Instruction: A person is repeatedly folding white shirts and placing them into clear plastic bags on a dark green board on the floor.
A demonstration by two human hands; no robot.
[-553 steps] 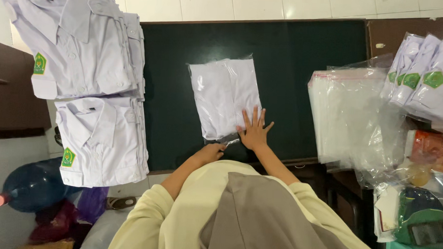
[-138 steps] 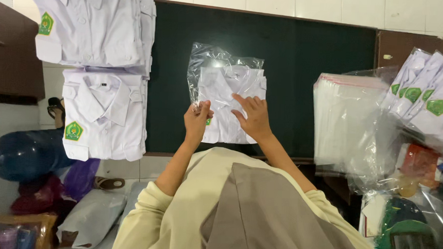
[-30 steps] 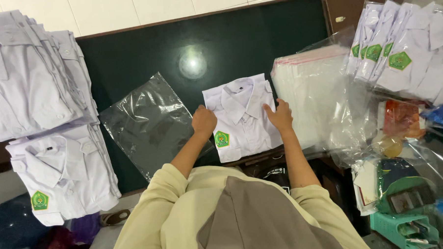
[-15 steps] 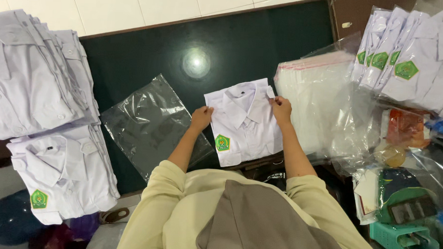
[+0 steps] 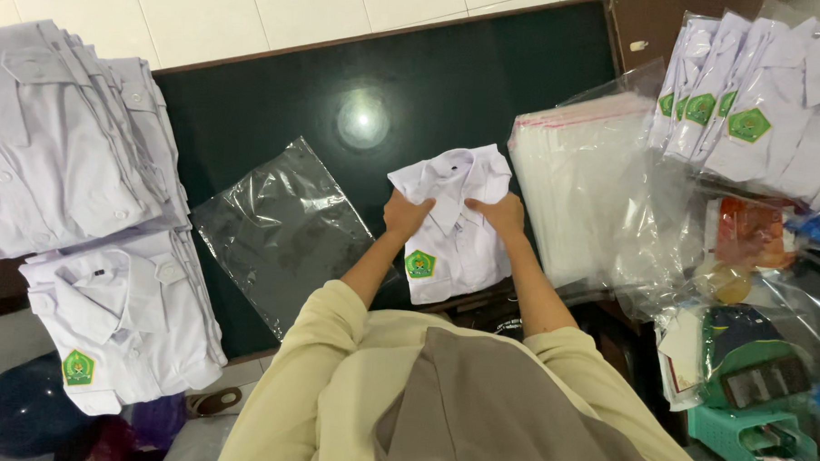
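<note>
A person in a pale yellow top bends over a dark green table (image 5: pixel 278 117), both hands on a folded white shirt (image 5: pixel 455 228) lying near the table's front edge, approx. mid-width. The left hand (image 5: pixel 405 216) is clenched on the fabric at the shirt's left side, just below the collar; the right hand (image 5: pixel 499 214) grips the fabric on the opposite side, fingers curled in. Collar end of the shirt is lifted and bunched between the 2 hands; lower part lies flat, w/ a green badge (image 5: pixel 419 264) on the pocket.

Just left of the shirt, an empty clear plastic bag (image 5: pixel 278 230) lies flat on the table, tilted, reaching twd. the front edge, its right corner under the left forearm. At the table's left edge, a tall stack of folded white shirts (image 5: pixel 63 150); in front of it, at the front-left corner, a 2nd stack (image 5: pixel 121 316) w/ the same green badge showing. At the right edge, a thick pile of clear bags (image 5: pixel 580 186), just beside the right hand. Beyond it, off the table's back-right corner, a row of bagged shirts (image 5: pixel 750 115) stands leaning, green badges facing out. Lower right, off the table: crumpled plastic, an orange packet (image 5: pixel 746 233), and a teal tape dispenser (image 5: pixel 753 438). A lamp's glare shows on the table's centre.
</note>
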